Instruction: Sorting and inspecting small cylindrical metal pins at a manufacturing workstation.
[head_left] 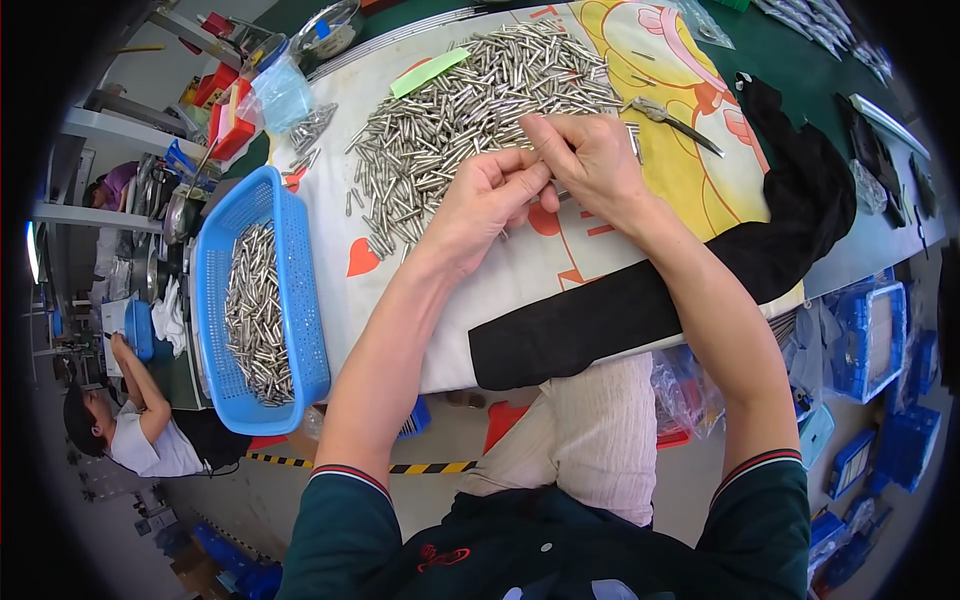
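Your left hand (482,205) and right hand (603,172) meet at the metal-pin pile's (500,85) near-right side; can't tell whether fingertips clamp anything. Pile spreads beyond, pins pointing every way, neither hand clearly nearer.

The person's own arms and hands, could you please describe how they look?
The short sleeves are dark green with thin red and white trim; the forearms are bare. The left hand and right hand wear no gloves, and no watch shows.

Shiny smooth metal pins (500,90), glossy plastic basket (305,290), matt black cloth (580,330)
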